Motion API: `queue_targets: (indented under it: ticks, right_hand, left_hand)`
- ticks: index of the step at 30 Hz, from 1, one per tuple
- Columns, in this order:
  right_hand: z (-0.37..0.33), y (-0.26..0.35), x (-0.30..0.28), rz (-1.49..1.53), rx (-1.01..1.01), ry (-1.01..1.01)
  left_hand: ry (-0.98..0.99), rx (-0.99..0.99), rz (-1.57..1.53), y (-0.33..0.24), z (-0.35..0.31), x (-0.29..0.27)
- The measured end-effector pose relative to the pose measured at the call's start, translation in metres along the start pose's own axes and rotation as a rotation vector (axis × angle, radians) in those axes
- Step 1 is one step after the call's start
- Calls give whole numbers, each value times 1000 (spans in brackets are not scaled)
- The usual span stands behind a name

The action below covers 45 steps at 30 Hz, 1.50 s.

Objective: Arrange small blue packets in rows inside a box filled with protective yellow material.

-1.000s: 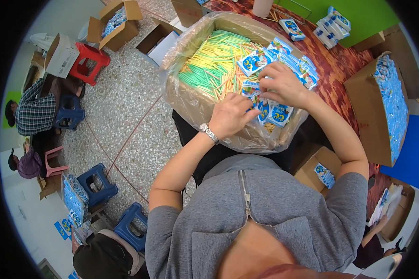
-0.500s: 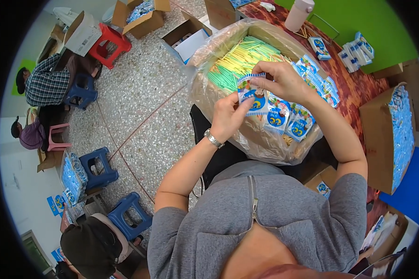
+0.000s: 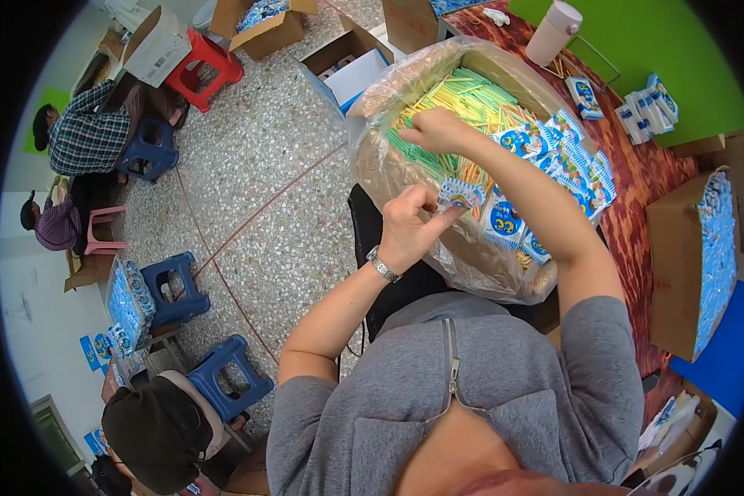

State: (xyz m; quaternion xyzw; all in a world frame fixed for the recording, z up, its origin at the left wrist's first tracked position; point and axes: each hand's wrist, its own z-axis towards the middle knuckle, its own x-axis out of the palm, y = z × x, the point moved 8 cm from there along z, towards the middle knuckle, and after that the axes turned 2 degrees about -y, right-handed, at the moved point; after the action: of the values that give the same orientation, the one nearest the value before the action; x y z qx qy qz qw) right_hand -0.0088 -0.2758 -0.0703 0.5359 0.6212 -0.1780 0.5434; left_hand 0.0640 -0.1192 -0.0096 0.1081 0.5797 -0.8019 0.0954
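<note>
My left hand (image 3: 413, 227) pinches a small blue-and-white printed packet (image 3: 461, 195) between thumb and fingers, just over the near edge of a big plastic-lined box (image 3: 370, 169). Inside that box lies a heap of thin sticks (image 3: 463, 89) in green, yellow and orange. Down at the green sticks on the left side of the heap is my right hand (image 3: 438, 131), its fingers curled together; what is in the fingertips is hidden. More of the printed packets (image 3: 574, 169) lie in a pile on the box's right side, partly behind my right forearm.
A red-patterned table (image 3: 636, 178) runs along the right, bearing a pink bottle (image 3: 553, 33) and stacked packets (image 3: 649, 107). At far right stands a tall carton (image 3: 674, 264) full of packets. Blue stools (image 3: 174, 289), a red stool (image 3: 202, 70) and other people (image 3: 87, 132) are on the left.
My right hand has let go of the packet and moved left and away, to the green sticks. The left hand keeps the packet, now lower and tilted. The whole view has shifted slightly.
</note>
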Motion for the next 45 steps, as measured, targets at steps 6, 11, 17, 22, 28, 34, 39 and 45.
queue_targets:
  ticks: [6,11,17,22,28,34,39,45]
  right_hand:
    - [21,19,11,-151,19,6]
    - [21,32,11,-187,48,119]
    - [15,6,11,-94,44,81]
    - [-44,-2,-34,263,-87,10]
    - [-131,0,-98,651,-221,49]
    - [-169,23,-133,182,-418,-79]
    - [-171,27,-129,-167,-381,-137]
    - [-165,34,-125,-465,-231,176]
  left_hand:
    - [-25,-85,-40,10,-1,-7]
    - [-18,-98,-37,10,-1,-9]
    - [-38,-120,-87,22,0,-5]
    - [-38,-197,-187,26,6,-8]
    - [-45,-182,-82,23,25,-5]
    - [-90,-16,161,1,38,-2]
    - [-101,48,220,-15,41,0]
    - [-66,191,327,-32,41,7]
